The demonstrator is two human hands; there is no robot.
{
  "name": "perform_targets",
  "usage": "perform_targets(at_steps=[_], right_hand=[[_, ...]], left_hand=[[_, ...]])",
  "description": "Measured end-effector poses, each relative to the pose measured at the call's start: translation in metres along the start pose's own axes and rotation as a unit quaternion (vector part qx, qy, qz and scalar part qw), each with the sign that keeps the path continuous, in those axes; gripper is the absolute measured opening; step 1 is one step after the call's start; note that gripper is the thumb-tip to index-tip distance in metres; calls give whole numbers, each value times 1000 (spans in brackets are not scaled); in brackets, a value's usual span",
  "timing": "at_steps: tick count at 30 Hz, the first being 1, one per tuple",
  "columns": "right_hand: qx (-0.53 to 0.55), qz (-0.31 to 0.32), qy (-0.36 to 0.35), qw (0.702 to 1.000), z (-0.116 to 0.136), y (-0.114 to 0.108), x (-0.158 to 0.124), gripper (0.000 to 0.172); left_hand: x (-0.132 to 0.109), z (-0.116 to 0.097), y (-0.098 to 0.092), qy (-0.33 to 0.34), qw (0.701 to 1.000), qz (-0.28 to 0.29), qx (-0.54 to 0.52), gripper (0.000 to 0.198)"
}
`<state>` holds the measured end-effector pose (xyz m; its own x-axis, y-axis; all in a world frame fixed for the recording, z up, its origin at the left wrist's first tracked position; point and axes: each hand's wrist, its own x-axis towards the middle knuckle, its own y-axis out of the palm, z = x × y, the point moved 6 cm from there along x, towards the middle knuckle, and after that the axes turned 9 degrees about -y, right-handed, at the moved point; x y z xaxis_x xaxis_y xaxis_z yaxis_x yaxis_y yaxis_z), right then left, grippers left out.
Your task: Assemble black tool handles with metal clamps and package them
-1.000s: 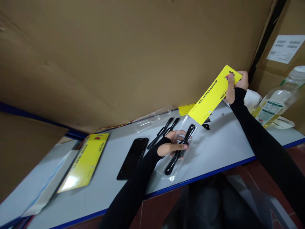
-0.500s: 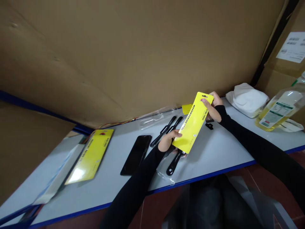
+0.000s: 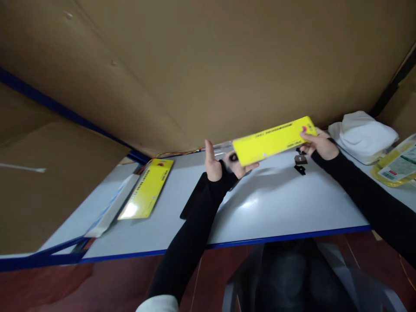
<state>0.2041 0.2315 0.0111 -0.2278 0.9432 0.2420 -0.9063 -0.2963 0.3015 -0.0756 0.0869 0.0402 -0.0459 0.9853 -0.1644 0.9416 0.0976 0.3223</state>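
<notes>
A long yellow card [image 3: 273, 139] with black print is held level above the white table [image 3: 279, 203]. My right hand [image 3: 318, 145] pinches its right end. My left hand [image 3: 224, 164] is under its left end, thumb raised, fingers curled round the clear pack with the black tool [image 3: 233, 158], of which only a small dark part shows. Both arms wear black sleeves.
A second yellow card [image 3: 146, 194] lies at the left beside a white strip [image 3: 112, 208]. A black phone [image 3: 191, 203] lies partly under my left arm. Small black parts [image 3: 299, 164], a white cloth [image 3: 362, 135] and an oil bottle [image 3: 394, 167] sit at the right. Cardboard walls the back.
The yellow card has swung from upright to level and risen. My left hand has lifted off the table with the clear pack. The view has tilted and shifted.
</notes>
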Motion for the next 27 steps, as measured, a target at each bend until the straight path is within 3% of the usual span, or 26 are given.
perform_targets(at_steps=[3,5,8,13,17,24,27], right_hand=[[-42,28,-33,998,26,-12,1,53],[-88,91,-6,992,32,-5,-8,55],[-131,157,27,979,28,8,-20,58],[-134,191,19,972,24,19,-24,53],[-151,176,21,973,26,19,-27,47],[-212,89,20,973,16,15,-33,63],[-211,90,19,973,18,22,-39,66]], left_hand=[[14,12,0,6,999,43,-24,82],[24,22,-4,15,1000,11,4,65],[31,29,-11,18,998,-62,18,60],[27,19,-18,33,991,-128,27,61],[25,17,-17,59,991,-114,44,71],[17,14,-6,111,986,-103,74,65],[13,9,-9,104,986,-101,86,69]])
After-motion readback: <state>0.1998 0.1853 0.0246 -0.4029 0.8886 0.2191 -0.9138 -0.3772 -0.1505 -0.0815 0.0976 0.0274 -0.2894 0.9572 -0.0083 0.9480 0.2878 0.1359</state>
